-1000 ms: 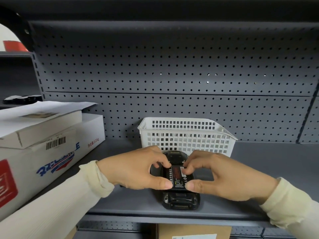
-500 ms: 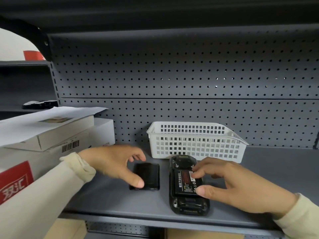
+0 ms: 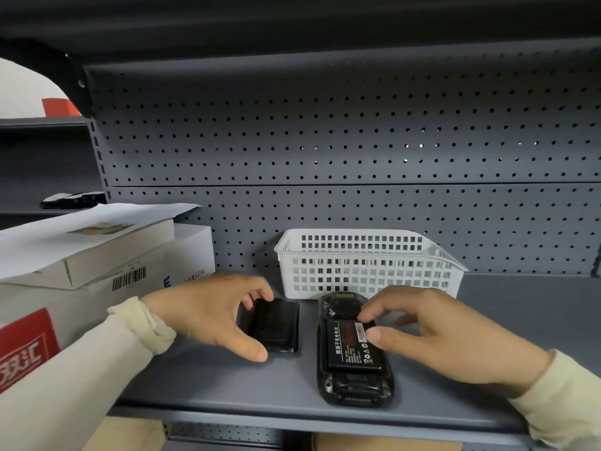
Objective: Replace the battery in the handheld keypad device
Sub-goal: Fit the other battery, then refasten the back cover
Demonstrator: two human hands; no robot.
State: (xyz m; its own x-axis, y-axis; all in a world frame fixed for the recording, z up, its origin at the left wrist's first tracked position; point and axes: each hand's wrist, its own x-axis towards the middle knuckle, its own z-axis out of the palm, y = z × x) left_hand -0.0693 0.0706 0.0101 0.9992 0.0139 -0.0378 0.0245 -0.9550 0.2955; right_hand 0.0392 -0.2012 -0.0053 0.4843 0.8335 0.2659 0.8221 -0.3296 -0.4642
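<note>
Device lies face-down at lower centre of frame, battery seated in open bay. Right hand fingers apart, touching batt. Left hand spread around back cover, grip unclear. Cover refit left.

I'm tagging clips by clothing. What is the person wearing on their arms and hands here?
Both arms are in long cream sleeves of soft knit-like fabric, ending in ribbed cuffs at the wrists. The left hand and right hand are bare: no gloves, rings, watch or bracelet show. The sleeves carry no markings.
</note>
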